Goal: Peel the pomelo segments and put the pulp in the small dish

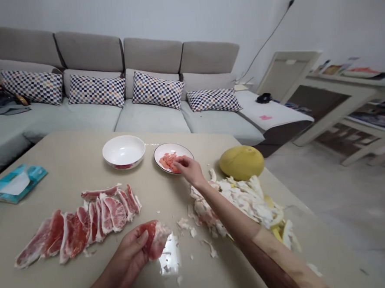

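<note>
My left hand (130, 252) is at the near edge of the table, cupping a peeled pink pomelo segment (156, 240) with white membrane on it. Several more peeled segments (101, 219) lie in a row to its left. My right hand (189, 170) reaches over the rim of a small white plate (176, 149), its fingertips down at a heap of pink pomelo pulp (169, 162). Whether those fingers pinch any pulp is hidden. A white bowl (124, 151) stands just left of the plate, with something reddish low inside it.
Right of my forearm lie a large pile of white pith and peel (235, 200) and a whole yellow-green pomelo rind (242, 162). A teal tissue pack (15, 184) sits on the beige table (59, 161) at left. A grey sofa (151, 116) stands beyond the table.
</note>
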`<action>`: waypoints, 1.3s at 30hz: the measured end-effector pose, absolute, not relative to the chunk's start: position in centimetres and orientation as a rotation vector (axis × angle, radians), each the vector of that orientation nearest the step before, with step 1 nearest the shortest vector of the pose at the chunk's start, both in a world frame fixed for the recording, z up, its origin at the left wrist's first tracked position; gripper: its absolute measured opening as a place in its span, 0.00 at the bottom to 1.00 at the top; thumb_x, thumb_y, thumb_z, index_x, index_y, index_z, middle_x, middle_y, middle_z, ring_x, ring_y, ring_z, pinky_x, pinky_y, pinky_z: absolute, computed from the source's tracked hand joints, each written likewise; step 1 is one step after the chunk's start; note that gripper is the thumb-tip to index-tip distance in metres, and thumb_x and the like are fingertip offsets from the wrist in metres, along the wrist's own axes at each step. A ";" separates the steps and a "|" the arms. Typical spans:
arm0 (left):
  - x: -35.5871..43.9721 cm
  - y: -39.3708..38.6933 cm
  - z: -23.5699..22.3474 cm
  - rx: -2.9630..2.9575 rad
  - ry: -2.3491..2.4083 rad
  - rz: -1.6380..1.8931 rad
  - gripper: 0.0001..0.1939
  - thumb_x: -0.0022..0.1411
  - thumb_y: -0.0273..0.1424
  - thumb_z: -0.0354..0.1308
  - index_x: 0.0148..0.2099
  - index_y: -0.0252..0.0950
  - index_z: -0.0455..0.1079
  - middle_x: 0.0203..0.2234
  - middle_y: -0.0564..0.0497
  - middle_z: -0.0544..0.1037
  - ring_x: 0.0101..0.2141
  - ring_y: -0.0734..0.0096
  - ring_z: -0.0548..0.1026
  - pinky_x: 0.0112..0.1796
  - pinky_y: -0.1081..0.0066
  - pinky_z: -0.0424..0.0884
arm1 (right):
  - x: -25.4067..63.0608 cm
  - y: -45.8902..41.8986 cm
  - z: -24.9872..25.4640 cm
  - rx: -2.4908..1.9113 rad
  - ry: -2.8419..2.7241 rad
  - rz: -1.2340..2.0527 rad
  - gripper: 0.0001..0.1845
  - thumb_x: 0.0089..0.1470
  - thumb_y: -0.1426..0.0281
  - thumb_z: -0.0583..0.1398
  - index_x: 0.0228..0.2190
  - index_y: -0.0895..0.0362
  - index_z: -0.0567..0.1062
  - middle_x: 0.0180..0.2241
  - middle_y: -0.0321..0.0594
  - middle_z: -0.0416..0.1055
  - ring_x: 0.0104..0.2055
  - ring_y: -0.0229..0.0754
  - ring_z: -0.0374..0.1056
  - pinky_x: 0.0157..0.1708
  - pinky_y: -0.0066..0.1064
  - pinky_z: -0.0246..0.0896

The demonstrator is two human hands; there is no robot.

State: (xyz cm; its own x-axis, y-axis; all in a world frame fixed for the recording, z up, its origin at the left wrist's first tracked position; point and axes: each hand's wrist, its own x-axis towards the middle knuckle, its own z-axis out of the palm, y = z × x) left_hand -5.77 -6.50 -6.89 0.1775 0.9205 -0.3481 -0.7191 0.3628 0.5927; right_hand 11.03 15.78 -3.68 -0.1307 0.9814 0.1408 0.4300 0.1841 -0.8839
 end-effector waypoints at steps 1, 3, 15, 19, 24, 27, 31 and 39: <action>-5.9 -6.4 -6.9 0.320 0.740 1.194 0.14 0.61 0.32 0.60 0.47 0.32 0.74 0.44 0.41 0.78 0.46 0.60 0.74 0.51 0.62 0.63 | 10.8 17.4 -3.6 -1.384 -1.690 0.839 0.08 0.47 0.66 0.59 0.28 0.57 0.75 0.32 0.41 0.74 0.35 0.43 0.67 0.39 0.34 0.60; -6.3 -6.3 -7.0 0.313 0.774 1.200 0.13 0.60 0.31 0.61 0.47 0.33 0.75 0.44 0.42 0.78 0.46 0.62 0.74 0.51 0.63 0.64 | 10.6 19.5 -3.4 -1.439 -1.705 0.742 0.05 0.44 0.69 0.59 0.25 0.57 0.75 0.35 0.43 0.74 0.38 0.45 0.67 0.42 0.35 0.59; -6.1 -7.0 -7.2 0.540 0.913 1.249 0.20 0.52 0.35 0.67 0.48 0.37 0.74 0.42 0.44 0.79 0.43 0.62 0.74 0.45 0.67 0.66 | 11.8 2.7 -1.0 -1.033 -2.117 1.355 0.21 0.51 0.60 0.63 0.46 0.55 0.72 0.43 0.41 0.74 0.42 0.42 0.69 0.42 0.32 0.63; -5.3 -7.5 -7.7 0.626 0.887 1.231 0.23 0.49 0.36 0.69 0.47 0.35 0.75 0.36 0.45 0.80 0.38 0.63 0.75 0.43 0.67 0.67 | 12.0 -2.1 -2.1 -1.209 -1.999 1.326 0.10 0.52 0.63 0.63 0.31 0.58 0.76 0.29 0.39 0.75 0.33 0.41 0.68 0.36 0.31 0.61; -4.4 -7.8 -7.8 0.458 0.824 1.245 0.19 0.47 0.34 0.71 0.43 0.35 0.77 0.32 0.47 0.80 0.33 0.68 0.76 0.39 0.69 0.69 | 11.8 -2.8 -1.8 -1.111 -1.829 1.533 0.13 0.54 0.63 0.61 0.24 0.59 0.74 0.23 0.38 0.73 0.27 0.37 0.66 0.29 0.27 0.58; -4.4 -7.9 -7.8 0.356 0.779 1.238 0.18 0.46 0.32 0.71 0.42 0.35 0.78 0.33 0.47 0.80 0.36 0.68 0.76 0.41 0.70 0.69 | 11.6 -3.0 -1.8 -1.053 -1.581 1.768 0.16 0.51 0.59 0.62 0.25 0.59 0.73 0.21 0.36 0.71 0.24 0.35 0.64 0.26 0.26 0.57; -4.6 -8.0 -8.0 0.331 0.712 1.208 0.18 0.46 0.32 0.72 0.42 0.34 0.78 0.31 0.48 0.80 0.35 0.69 0.76 0.41 0.70 0.69 | 11.6 -3.4 -2.3 -0.999 -1.338 1.970 0.19 0.46 0.56 0.66 0.26 0.60 0.72 0.19 0.32 0.65 0.22 0.32 0.59 0.24 0.24 0.55; -4.2 -8.0 -7.3 0.325 0.674 1.209 0.19 0.43 0.34 0.73 0.38 0.32 0.78 0.27 0.50 0.76 0.31 0.72 0.74 0.39 0.73 0.67 | 11.8 -3.7 -3.2 -0.833 -1.199 2.098 0.21 0.46 0.55 0.67 0.27 0.61 0.70 0.19 0.30 0.60 0.22 0.30 0.55 0.23 0.23 0.49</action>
